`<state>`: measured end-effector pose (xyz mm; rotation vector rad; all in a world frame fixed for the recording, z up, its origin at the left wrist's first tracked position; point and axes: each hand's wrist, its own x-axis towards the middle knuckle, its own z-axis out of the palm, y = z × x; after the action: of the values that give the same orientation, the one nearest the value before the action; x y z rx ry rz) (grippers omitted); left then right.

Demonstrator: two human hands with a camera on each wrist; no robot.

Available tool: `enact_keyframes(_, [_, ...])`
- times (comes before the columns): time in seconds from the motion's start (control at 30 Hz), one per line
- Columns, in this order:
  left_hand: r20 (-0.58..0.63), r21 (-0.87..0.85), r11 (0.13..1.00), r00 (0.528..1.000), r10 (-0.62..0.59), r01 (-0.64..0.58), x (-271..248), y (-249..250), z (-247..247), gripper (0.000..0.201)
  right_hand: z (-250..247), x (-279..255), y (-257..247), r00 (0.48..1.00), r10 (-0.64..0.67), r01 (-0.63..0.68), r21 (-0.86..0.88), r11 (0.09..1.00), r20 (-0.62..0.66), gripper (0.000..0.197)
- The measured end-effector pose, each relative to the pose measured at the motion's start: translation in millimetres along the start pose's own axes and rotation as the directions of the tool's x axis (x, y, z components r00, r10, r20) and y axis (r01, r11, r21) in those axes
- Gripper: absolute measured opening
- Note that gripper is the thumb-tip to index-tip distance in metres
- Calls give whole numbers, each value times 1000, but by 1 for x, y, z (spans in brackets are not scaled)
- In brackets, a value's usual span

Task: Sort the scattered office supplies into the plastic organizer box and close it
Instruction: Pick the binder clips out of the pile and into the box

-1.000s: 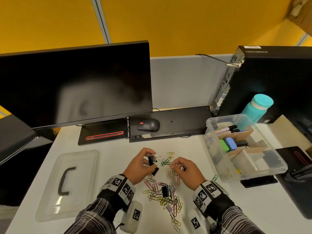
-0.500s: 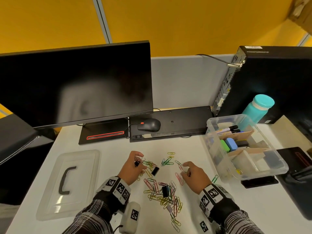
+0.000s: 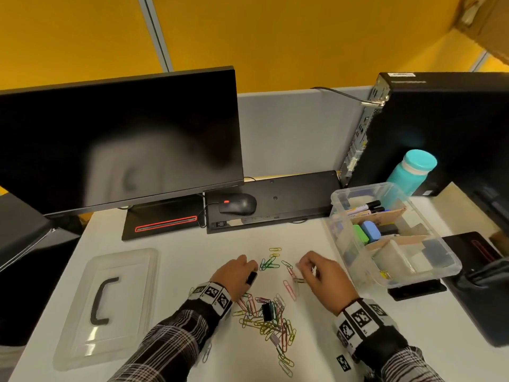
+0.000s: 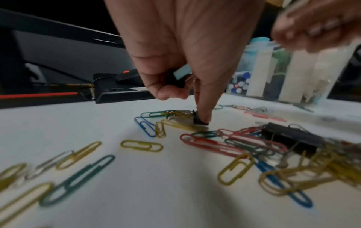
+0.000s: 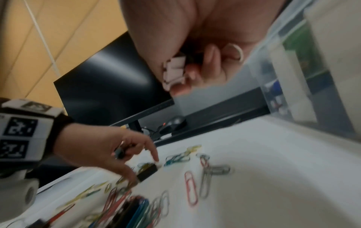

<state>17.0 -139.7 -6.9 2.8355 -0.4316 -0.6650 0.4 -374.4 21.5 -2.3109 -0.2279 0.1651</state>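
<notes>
The left hand (image 3: 237,274) curls round a small clip in its palm while its forefinger presses a black binder clip (image 5: 147,172) to the white desk (image 3: 170,260), probably to pin it for pickup. The right hand (image 3: 321,274) is closed on pale clips (image 5: 173,70), nearer the organizer box (image 3: 429,279), which stands open. Paper clips (image 3: 264,321) lie left of the box; its lid (image 3: 104,307) farther left. Behind the box, yellow wall.
</notes>
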Motion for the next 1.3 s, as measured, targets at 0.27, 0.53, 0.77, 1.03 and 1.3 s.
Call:
enact_keyframes(0.27, [-69, -167, 986, 998, 8, -20, 5, 7, -3, 40, -77, 1, 27, 792, -85, -23, -168, 985, -605, 16])
enact_keyframes(0.53, [-255, -530, 848, 954, -155, -4, 3, 19, 1, 28, -80, -3, 73, 931, 127, -248, -336, 909, -342, 33])
enact_keyframes(0.77, [-256, -565, 824, 942, -218, 37, 5, 26, 7, 27, -109, -14, 62, 858, 94, -231, -214, 949, -506, 28])
enact_keyframes(1.03, [-314, -522, 837, 949, -5, -168, 15, 92, -21, 27, -122, -29, 110, 807, 351, -516, -280, 809, -474, 60])
enact_keyframes(1.3, [-262, -229, 880, 897, 357, -417, 58, 212, -64, 37, -120, -32, 107, 814, 324, -498, -292, 816, -482, 64])
